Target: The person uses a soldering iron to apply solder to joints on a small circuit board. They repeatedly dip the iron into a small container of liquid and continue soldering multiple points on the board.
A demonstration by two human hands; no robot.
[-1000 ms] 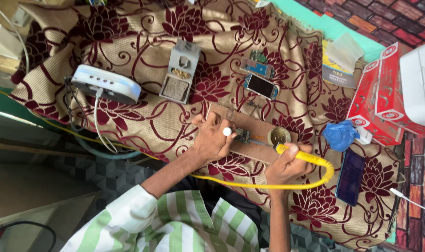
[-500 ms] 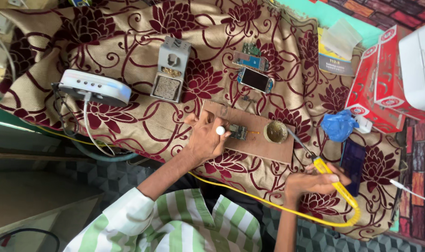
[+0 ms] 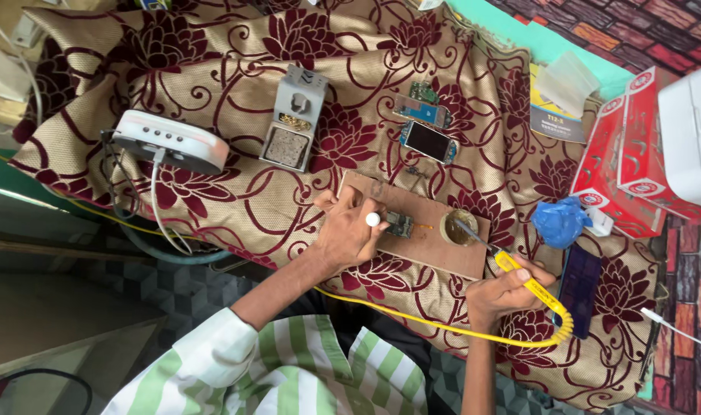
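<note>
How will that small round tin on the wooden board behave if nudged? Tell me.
The tin looks low and wide, so it probably slides rather than tips. It seems light, so the soldering iron tip in it, held by the right hand, could drag it across the board.

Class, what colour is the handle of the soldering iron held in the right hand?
Yellow: the soldering iron in the right hand shows best in the head view.
</note>
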